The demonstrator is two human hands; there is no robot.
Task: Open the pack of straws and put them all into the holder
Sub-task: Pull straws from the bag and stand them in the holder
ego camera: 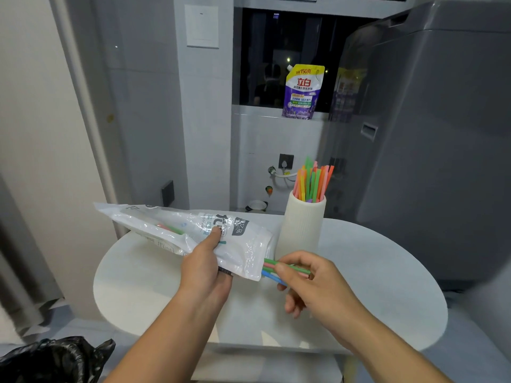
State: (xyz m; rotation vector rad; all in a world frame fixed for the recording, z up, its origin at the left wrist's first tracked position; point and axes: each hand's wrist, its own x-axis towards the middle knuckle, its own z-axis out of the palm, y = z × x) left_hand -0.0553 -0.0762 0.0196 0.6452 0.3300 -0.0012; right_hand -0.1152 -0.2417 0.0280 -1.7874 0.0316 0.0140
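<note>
A clear and white plastic straw pack (177,230) is held above the round white table (387,272), gripped by my left hand (206,268) near its open right end. A few straws (272,268), green, pink and blue, stick out of that opening. My right hand (312,280) pinches these straws between thumb and fingers. More straws show faintly inside the pack. Behind, a ribbed white cylindrical holder (300,230) stands upright on the table with many coloured straws (312,182) standing in it.
A large grey appliance (442,134) stands at the right behind the table. A purple detergent pouch (302,92) sits on the window ledge. A black bin bag (52,360) is at the lower left. Grey wall and door frame fill the left.
</note>
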